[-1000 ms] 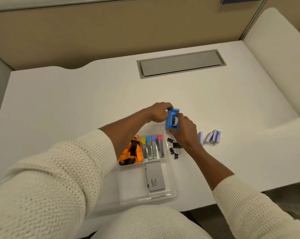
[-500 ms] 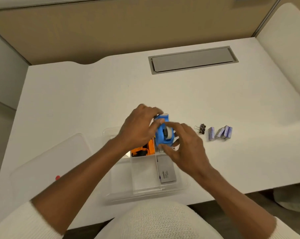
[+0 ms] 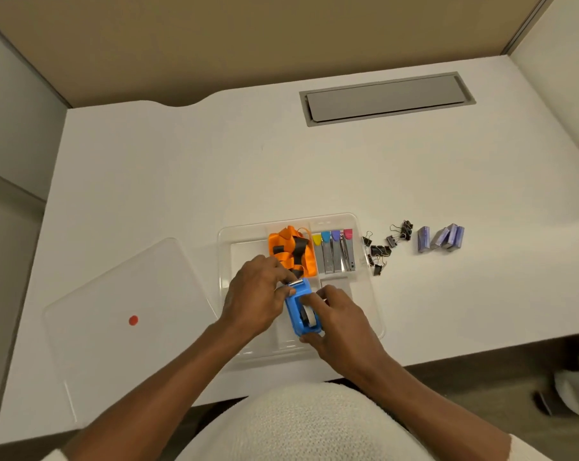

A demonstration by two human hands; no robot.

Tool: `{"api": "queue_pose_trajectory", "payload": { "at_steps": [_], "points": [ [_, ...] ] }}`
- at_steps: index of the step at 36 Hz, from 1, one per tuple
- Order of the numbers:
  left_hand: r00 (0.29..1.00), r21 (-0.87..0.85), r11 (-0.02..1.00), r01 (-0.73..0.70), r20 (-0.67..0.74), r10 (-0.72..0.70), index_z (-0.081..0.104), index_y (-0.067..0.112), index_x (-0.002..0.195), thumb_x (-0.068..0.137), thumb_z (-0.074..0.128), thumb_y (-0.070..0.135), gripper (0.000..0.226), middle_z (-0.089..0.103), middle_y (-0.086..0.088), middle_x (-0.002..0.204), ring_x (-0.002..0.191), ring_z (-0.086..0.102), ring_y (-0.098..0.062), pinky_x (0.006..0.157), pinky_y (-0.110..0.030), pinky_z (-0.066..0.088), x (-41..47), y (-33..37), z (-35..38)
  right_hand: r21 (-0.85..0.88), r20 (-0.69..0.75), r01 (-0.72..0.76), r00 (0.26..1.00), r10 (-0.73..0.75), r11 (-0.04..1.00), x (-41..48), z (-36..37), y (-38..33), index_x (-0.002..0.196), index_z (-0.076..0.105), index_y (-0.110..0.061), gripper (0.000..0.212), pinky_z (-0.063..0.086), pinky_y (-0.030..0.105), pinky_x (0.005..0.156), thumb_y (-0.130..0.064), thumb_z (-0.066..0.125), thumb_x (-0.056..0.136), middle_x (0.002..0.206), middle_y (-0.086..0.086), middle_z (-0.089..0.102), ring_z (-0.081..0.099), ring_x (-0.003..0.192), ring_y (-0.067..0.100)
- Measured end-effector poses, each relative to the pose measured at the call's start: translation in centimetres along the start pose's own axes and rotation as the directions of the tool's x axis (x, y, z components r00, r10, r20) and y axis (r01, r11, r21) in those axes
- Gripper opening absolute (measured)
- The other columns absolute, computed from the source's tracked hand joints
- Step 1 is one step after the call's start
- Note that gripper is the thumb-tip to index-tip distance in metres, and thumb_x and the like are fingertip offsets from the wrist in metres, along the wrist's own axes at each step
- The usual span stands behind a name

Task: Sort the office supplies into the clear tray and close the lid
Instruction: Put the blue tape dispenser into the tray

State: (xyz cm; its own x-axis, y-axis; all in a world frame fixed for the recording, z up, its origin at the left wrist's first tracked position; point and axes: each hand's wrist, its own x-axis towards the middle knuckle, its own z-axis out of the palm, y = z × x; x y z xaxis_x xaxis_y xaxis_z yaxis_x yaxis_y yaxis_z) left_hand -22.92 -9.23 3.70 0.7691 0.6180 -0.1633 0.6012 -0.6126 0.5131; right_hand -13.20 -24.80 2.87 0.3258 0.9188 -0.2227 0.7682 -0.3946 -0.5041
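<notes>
Two hands share the blue tape dispenser (image 3: pixel 300 307) over the near half of the clear tray (image 3: pixel 368 296). The left hand (image 3: pixel 253 299) has its grip clamped on the far end, fingertips pinching at the metal cutter; the right hand (image 3: pixel 339 319) grips the near end, with its index finger laid along the top beside the tape roll. The dispenser's long axis runs near to far, cutter end pointing away from the person and slightly left. Whether it touches the tray floor cannot be told, since both hands cover its underside and most of the near compartments.

Just beyond, an orange lanyard (image 3: pixel 291 249) fills a far compartment, with four coloured-tipped metal pieces (image 3: pixel 334 252) side by side to its right. What those pieces are is hard to make out.

Outside the tray's right wall, black binder clips (image 3: pixel 384 246) lie scattered on the table (image 3: pixel 181 168), and small purple boxes (image 3: pixel 441 239) stand further right. The clear lid (image 3: pixel 122 327), marked with a red dot, lies flat to the left, its near-left corner close to the table edge. Open table stretches behind the tray.
</notes>
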Motion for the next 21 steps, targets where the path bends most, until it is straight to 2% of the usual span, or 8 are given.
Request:
{"api": "queue_pose_trajectory", "payload": {
  "at_steps": [5, 8, 12, 14, 17, 21],
  "points": [
    [0.999, 0.074, 0.997, -0.019, -0.031, 0.021, 0.079, 0.028, 0.112, 0.088, 0.078, 0.035, 0.024, 0.074, 0.006, 0.107, 0.092, 0.063, -0.014, 0.077, -0.021, 0.042, -0.5, 0.0, 0.6, -0.049, 0.038, -0.038, 0.998, 0.04, 0.998, -0.2, 0.4, -0.5, 0.137, 0.052, -0.021, 0.065, 0.048, 0.027, 0.08, -0.037, 0.081, 0.081, 0.122, 0.003, 0.056, 0.053, 0.103, 0.019],
    [0.999, 0.169, 0.985, -0.045, 0.004, 0.045, 0.076, 0.028, 0.117, 0.091, 0.074, 0.038, 0.028, 0.075, 0.005, 0.109, 0.095, 0.067, -0.018, 0.082, -0.025, 0.05, -0.6, -0.3, 1.0, -0.08, 0.069, -0.056, 0.996, 0.061, 0.995, -0.1, 0.7, -0.9, 0.139, 0.05, -0.019, 0.066, 0.052, 0.033, 0.084, -0.033, 0.08, 0.083, 0.124, 0.006, 0.056, 0.053, 0.108, 0.021],
    [0.996, 0.281, 0.957, -0.068, 0.074, 0.05, 0.072, 0.029, 0.123, 0.093, 0.07, 0.042, 0.032, 0.074, 0.004, 0.112, 0.096, 0.068, -0.019, 0.089, -0.025, 0.052, -0.3, -0.6, 1.6, -0.128, 0.095, -0.064, 0.993, 0.076, 0.99, 0.8, 1.1, -1.3, 0.144, 0.045, -0.017, 0.064, 0.05, 0.034, 0.093, -0.024, 0.075, 0.088, 0.129, 0.01, 0.055, 0.054, 0.113, 0.024],
    [0.993, 0.295, 0.952, -0.081, 0.103, 0.053, 0.07, 0.029, 0.124, 0.098, 0.064, 0.042, 0.03, 0.072, 0.005, 0.114, 0.098, 0.067, -0.017, 0.092, -0.023, 0.051, -0.4, -0.8, 2.1, -0.154, 0.125, -0.047, 0.99, 0.067, 0.987, 1.0, 1.1, -1.4, 0.142, 0.046, -0.013, 0.054, 0.049, 0.037, 0.097, -0.014, 0.068, 0.093, 0.129, 0.013, 0.054, 0.054, 0.115, 0.027],
    [0.985, 0.32, 0.936, -0.147, 0.129, 0.111, 0.07, 0.021, 0.121, 0.102, 0.058, 0.039, 0.029, 0.073, -0.001, 0.113, 0.098, 0.067, -0.018, 0.093, -0.028, 0.055, -1.0, -1.2, 2.8, -0.152, 0.139, -0.058, 0.987, 0.079, 0.987, 1.4, 1.2, -1.3, 0.129, 0.055, -0.004, 0.033, 0.05, 0.046, 0.09, -0.004, 0.054, 0.096, 0.12, 0.017, 0.053, 0.054, 0.111, 0.036],
    [0.975, 0.455, 0.864, -0.217, 0.147, 0.168, 0.069, 0.018, 0.122, 0.101, 0.059, 0.037, 0.029, 0.073, -0.003, 0.112, 0.098, 0.068, -0.019, 0.089, -0.031, 0.055, -1.2, -1.0, 3.1, -0.171, 0.194, -0.057, 0.977, 0.091, 0.984, 1.8, 1.7, -0.5, 0.14, 0.049, -0.009, 0.05, 0.043, 0.035, 0.106, -0.013, 0.068, 0.093, 0.131, 0.014, 0.055, 0.055, 0.117, 0.026]
  ]
}}
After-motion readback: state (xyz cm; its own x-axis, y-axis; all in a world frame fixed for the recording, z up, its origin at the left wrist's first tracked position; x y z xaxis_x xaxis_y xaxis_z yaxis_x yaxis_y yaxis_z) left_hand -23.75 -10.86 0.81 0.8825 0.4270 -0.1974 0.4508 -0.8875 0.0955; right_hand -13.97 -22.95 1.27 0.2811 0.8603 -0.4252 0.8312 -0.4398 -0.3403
